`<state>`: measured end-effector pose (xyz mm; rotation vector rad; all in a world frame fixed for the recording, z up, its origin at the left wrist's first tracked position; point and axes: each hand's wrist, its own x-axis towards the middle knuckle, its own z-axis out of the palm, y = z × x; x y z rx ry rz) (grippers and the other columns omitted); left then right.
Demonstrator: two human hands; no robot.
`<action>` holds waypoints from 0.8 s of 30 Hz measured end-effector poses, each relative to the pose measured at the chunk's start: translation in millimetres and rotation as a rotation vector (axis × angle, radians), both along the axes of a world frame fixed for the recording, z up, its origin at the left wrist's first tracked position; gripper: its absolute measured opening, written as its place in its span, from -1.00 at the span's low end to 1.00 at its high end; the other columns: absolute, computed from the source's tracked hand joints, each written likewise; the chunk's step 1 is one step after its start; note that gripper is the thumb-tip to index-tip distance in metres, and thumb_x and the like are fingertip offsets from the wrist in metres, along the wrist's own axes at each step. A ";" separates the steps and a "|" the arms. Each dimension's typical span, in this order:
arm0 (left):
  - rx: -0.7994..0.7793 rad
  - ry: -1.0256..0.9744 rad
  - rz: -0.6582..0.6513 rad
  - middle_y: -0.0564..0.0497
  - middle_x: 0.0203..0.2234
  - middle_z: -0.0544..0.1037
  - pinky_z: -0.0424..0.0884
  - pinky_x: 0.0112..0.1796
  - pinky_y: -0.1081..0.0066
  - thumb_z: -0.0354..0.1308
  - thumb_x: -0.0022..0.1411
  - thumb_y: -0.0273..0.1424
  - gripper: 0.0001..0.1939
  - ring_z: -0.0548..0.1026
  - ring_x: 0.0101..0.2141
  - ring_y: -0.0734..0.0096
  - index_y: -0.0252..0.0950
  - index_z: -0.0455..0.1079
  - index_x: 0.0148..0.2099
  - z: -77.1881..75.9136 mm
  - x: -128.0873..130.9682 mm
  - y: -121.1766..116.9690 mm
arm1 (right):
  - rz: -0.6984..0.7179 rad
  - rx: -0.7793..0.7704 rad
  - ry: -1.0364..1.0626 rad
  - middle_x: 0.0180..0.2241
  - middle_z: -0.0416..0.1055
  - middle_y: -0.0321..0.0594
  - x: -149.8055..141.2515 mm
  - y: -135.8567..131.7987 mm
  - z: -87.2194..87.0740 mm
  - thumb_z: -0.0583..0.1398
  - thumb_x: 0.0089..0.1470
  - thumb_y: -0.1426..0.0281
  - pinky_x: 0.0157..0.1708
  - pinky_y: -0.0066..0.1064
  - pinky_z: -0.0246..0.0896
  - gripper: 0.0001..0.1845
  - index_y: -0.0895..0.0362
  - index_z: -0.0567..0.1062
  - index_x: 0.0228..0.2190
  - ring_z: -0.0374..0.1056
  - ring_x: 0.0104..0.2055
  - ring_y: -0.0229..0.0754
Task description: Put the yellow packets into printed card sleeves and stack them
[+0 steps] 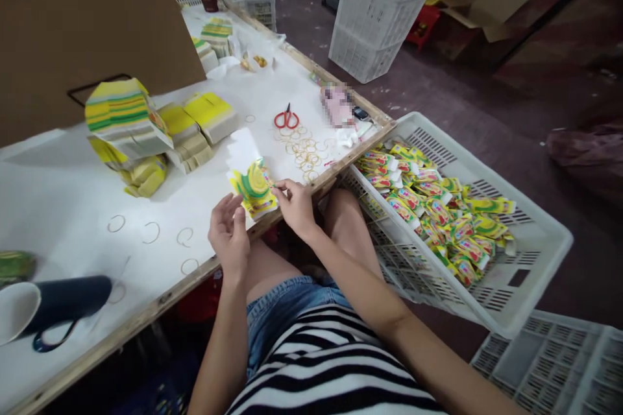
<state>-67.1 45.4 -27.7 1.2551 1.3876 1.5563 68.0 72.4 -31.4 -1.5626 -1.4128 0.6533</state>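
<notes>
White table [73, 207], 1 blue mug [73, 298]; right hand [296, 206] pinches packaging [256, 185].

Lighting dim-to-mod. overall; source out of view. White surface [73, 207] brightest, greyish, w/ soft shadows under the stacked cartons [121, 117]; no harsh glare. Brown cardboard panel [92, 26] flat & shaded; area below surface v. dark, floor [452, 91] murky, top R corner near-black. Wide-angle distortion: tall crates [384, 13] lean, navy mug [73, 301] stretched at L edge. Slight softness thruout; fine print on yellow pack [254, 185] illegible. Pixelated patch [337, 104] nr surface's far edge.
</notes>
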 end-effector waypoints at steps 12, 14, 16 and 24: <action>-0.109 -0.107 -0.142 0.06 -0.62 0.53 0.41 -0.49 0.50 0.33 0.02 -0.14 -0.67 0.44 -0.57 0.49 -0.35 0.49 -0.45 11.7 -0.8 11.4 | -0.007 0.013 0.446 -0.40 0.50 -0.23 35.1 -46.5 -4.1 0.14 0.15 0.24 -0.26 -0.40 0.32 -0.75 0.16 0.52 -0.33 0.41 -0.33 -0.20; -0.088 -0.118 -0.062 0.09 -0.66 0.49 0.37 -0.52 0.52 0.33 0.01 -0.12 -0.64 0.39 -0.61 0.52 -0.35 0.47 -0.47 11.2 -5.4 14.9 | -0.049 -0.090 0.263 -0.38 0.51 -0.19 36.5 -62.1 -27.7 0.00 0.25 0.26 -0.24 -0.38 0.31 -0.65 0.18 0.52 -0.27 0.42 -0.31 -0.18; -0.087 -0.133 -0.022 0.08 -0.65 0.49 0.39 -0.49 0.50 0.32 0.00 -0.09 -0.63 0.40 -0.59 0.50 -0.34 0.48 -0.44 8.6 -10.5 17.9 | 0.081 -0.224 0.106 -0.31 0.52 -0.15 32.5 -78.5 -54.6 -0.05 0.26 0.36 -0.22 -0.36 0.31 -0.63 0.19 0.53 -0.19 0.43 -0.26 -0.16; -0.047 -0.142 0.041 0.02 -0.48 0.60 0.48 -0.32 0.40 0.30 0.02 -0.09 -0.64 0.53 -0.43 0.38 -0.32 0.51 -0.32 -2.2 -26.7 19.9 | 0.562 -0.385 -0.158 -0.27 0.45 -0.12 -10.9 -108.3 -111.2 0.12 0.05 0.59 -0.22 -0.38 0.24 -0.62 0.15 0.56 -0.12 0.37 -0.22 -0.13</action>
